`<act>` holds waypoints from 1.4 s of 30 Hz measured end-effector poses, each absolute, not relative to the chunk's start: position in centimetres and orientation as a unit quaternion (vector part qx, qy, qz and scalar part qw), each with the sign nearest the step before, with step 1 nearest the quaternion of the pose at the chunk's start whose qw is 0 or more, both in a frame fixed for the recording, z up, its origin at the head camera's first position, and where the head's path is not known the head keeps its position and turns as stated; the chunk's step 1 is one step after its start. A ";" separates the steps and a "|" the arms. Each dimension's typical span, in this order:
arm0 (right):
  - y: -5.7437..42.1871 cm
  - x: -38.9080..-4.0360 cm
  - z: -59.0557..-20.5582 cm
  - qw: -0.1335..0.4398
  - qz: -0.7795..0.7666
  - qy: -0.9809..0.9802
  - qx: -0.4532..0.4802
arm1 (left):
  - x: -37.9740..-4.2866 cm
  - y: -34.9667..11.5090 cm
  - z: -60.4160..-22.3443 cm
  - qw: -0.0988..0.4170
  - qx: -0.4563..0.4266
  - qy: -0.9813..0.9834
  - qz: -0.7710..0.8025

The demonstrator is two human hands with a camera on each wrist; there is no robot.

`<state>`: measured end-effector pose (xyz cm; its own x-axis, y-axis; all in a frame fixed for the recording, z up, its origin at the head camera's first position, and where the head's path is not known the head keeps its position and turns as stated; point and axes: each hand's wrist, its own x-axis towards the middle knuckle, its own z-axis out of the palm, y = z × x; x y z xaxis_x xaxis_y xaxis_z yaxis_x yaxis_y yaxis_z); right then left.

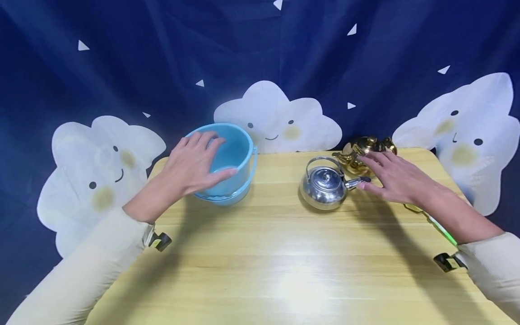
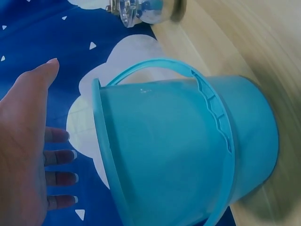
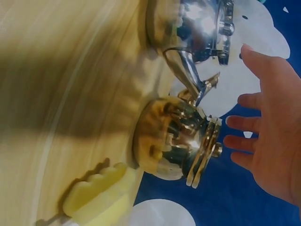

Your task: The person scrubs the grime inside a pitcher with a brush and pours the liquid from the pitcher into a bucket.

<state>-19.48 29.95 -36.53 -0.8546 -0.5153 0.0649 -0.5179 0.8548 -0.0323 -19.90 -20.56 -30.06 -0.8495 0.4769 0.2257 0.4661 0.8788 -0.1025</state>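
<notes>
Above the rim of a light blue bucket (image 1: 239, 180) at the table's back left hovers my left hand (image 1: 194, 162), its fingers spread. The left wrist view shows a gap between that hand (image 2: 23, 146) and the bucket (image 2: 160, 146), whose handle hangs down along its side. On the right, my right hand (image 1: 402, 178) is held over a silver kettle's (image 1: 325, 189) spout and a gold teapot (image 1: 359, 155) behind it. In the right wrist view the right hand (image 3: 277, 127) stays apart from the gold teapot (image 3: 174, 141) and silver kettle (image 3: 193, 23). Neither hand holds anything.
A yellow, scalloped object (image 3: 101, 195) lies near the gold teapot; a green stick-like part (image 1: 443, 230) shows under the right forearm. The wooden table (image 1: 252, 253) ends at a dark blue curtain (image 1: 243, 40) with cloud faces.
</notes>
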 end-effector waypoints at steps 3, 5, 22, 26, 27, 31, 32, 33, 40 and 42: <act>30.0 -19.5 -36.8 0.025 0.022 -0.962 0.269 | -20.0 -20.0 -30.2 0.125 -0.249 -0.960 0.025; 29.9 -19.5 -36.9 0.019 0.020 -0.963 0.267 | -20.0 -19.7 -30.3 0.125 -0.251 -0.959 0.027; 29.8 -19.6 -38.0 0.032 0.018 -0.963 0.267 | -20.1 -17.1 -30.9 0.121 -0.279 -0.952 0.027; 29.7 -19.5 -38.3 0.036 0.014 -0.962 0.271 | -20.1 -16.4 -31.2 0.118 -0.287 -0.950 0.027; 29.7 -19.5 -38.4 0.036 0.014 -0.962 0.270 | -20.1 -16.2 -31.2 0.117 -0.290 -0.949 0.026; 29.6 -19.4 -38.5 0.031 0.015 -0.963 0.269 | -20.2 -15.3 -31.5 0.116 -0.297 -0.947 0.020; 29.6 -19.4 -38.6 0.029 0.016 -0.963 0.268 | -20.3 -15.1 -31.6 0.115 -0.299 -0.947 0.019; 29.6 -19.4 -38.6 0.028 0.017 -0.963 0.267 | -20.3 -15.0 -31.7 0.114 -0.300 -0.947 0.018; 29.5 -19.5 -38.8 0.036 0.015 -0.959 0.281 | -20.3 -13.9 -32.1 0.102 -0.308 -0.946 0.021; 29.5 -19.6 -38.9 0.044 0.011 -0.956 0.289 | -20.3 -13.5 -32.1 0.099 -0.309 -0.946 0.024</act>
